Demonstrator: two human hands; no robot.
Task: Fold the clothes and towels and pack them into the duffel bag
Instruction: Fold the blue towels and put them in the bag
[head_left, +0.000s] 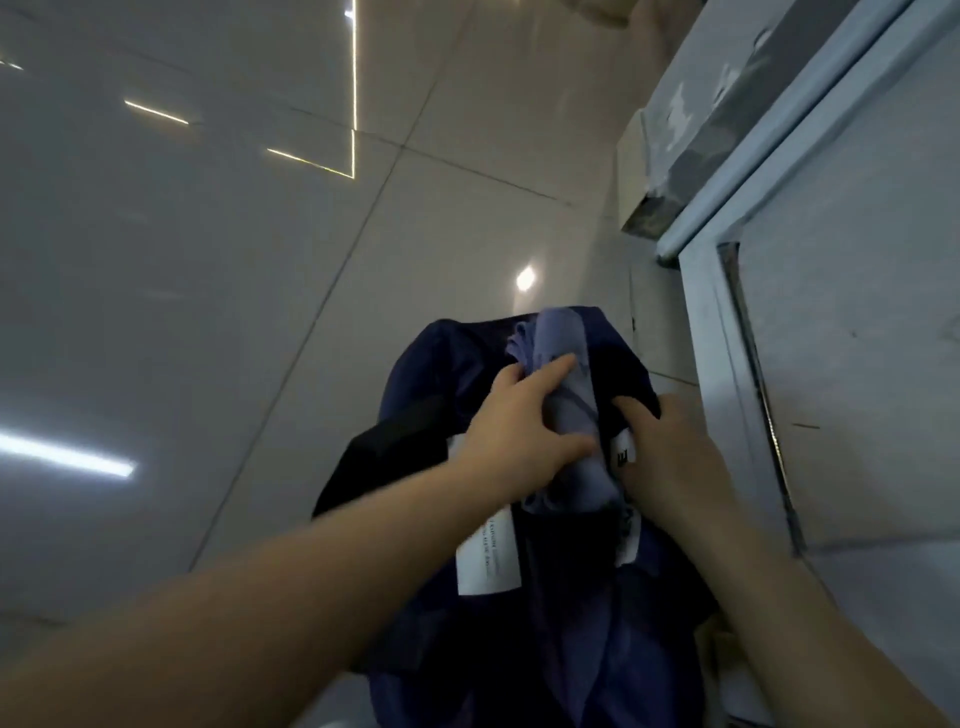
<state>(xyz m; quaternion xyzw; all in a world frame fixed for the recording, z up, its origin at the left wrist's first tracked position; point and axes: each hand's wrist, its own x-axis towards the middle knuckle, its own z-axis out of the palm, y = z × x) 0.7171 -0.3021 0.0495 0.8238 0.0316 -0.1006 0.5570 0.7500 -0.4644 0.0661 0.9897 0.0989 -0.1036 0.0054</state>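
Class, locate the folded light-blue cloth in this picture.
In the head view, right of centre, the light-blue cloth lies in the navy duffel bag's opening, between the left hand and right hand.

Head view: two bare forearms enter from the lower edge of the frame. No sleeves, cuffs or gloves show on either arm up to the frame border. Left hand (511, 431) and right hand (675, 457): no rings, watch or wristband seen. Fingernails short, unpainted.
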